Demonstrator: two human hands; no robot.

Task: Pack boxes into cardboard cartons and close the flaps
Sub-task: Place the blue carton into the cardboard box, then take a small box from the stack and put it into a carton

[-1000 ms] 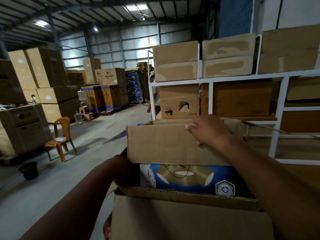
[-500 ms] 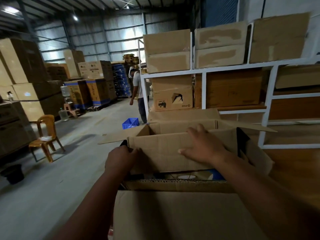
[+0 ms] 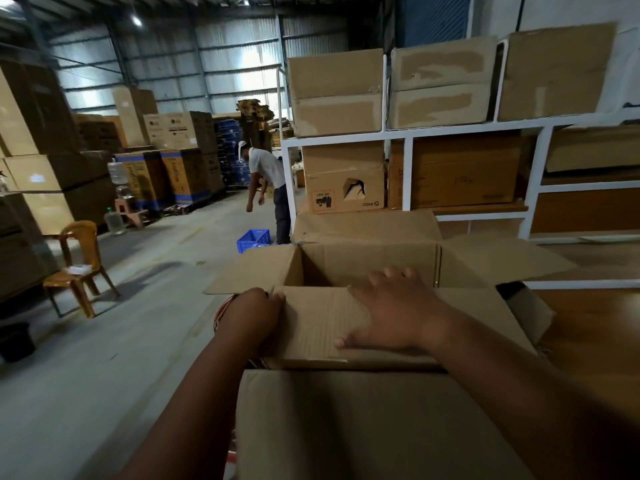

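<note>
- Two hands work on one flap (image 3: 322, 323) of an open cardboard carton (image 3: 367, 261) that sits low in the middle of the view, right in front of the person.
- That flap is folded down over the carton's opening; the far flap (image 3: 367, 225) stands up, and the side flaps spread out to the left (image 3: 252, 271) and right (image 3: 498, 259).
- Right hand (image 3: 394, 311) lies flat on the folded flap, fingers spread and straight, pressing it down.
- Left hand (image 3: 254, 315) is at the flap's left edge with its fingers curled against the cardboard; whether it actually grips the edge I cannot tell.
- Nearest the camera, another broad flap (image 3: 363, 424) fills the bottom of the view.
- Behind the carton stands a white shelf rack (image 3: 407, 168) loaded with brown boxes.
- Left of the rack, another person (image 3: 268, 188) bends forward beside a blue crate (image 3: 253, 240) on the concrete floor.
- Further left are an orange plastic chair (image 3: 78, 268) and tall stacks of cartons (image 3: 176, 157) along the warehouse wall.
</note>
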